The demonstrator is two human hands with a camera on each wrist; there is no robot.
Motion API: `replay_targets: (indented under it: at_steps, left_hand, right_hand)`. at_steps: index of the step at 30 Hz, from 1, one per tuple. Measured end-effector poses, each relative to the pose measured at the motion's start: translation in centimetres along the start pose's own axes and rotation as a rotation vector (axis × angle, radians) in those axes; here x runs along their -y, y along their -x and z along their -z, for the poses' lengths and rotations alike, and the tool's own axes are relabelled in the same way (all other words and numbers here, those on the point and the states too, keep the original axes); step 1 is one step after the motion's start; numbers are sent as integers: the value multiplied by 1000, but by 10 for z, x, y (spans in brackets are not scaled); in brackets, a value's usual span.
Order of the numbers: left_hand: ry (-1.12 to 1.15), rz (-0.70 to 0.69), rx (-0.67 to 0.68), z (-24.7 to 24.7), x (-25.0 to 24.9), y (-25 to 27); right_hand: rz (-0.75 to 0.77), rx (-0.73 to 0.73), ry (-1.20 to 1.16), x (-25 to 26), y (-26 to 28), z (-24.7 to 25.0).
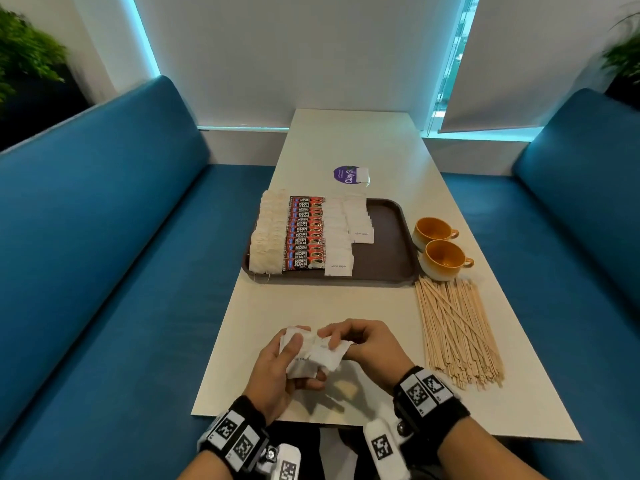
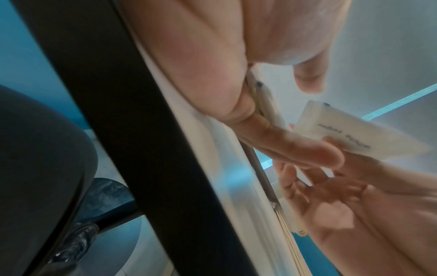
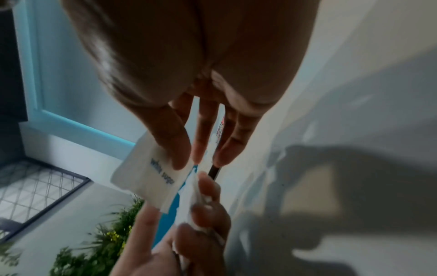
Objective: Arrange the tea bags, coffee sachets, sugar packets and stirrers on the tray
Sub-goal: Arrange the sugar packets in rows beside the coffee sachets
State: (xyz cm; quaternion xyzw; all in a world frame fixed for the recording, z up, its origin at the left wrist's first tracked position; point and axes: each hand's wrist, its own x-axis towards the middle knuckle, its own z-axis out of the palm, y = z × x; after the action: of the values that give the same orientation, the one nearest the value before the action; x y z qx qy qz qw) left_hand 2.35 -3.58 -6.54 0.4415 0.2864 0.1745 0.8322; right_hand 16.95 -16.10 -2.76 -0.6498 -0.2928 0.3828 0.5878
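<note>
With the second sugar row on the tray only half filled, best to peel one packet off at a time, squared flat, and laid overlapping the last. Left hand curled round the small stack of sugar packets just above the near end of the bench; right hand pinching the top packet, fingers narrow on it. Tea bags and coffee sachets sitting in rows on the tray, stirrers heaped on the bench beside it.
</note>
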Motion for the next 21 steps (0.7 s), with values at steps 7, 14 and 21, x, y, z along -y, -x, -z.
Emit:
replay_targets:
  at_steps: [7,14,21]
  left_hand:
    - [-10,-66,-36,3,3,-2]
    - [25,-80,-77,0,3,-2]
    - [-24,-86,-112,-7,-2,4]
  right_hand:
    - [-59,-95,63,-11,-6,-1]
    - [6,-113,-142,-15,1,-1]
    - [6,-78,92,-15,2,-6]
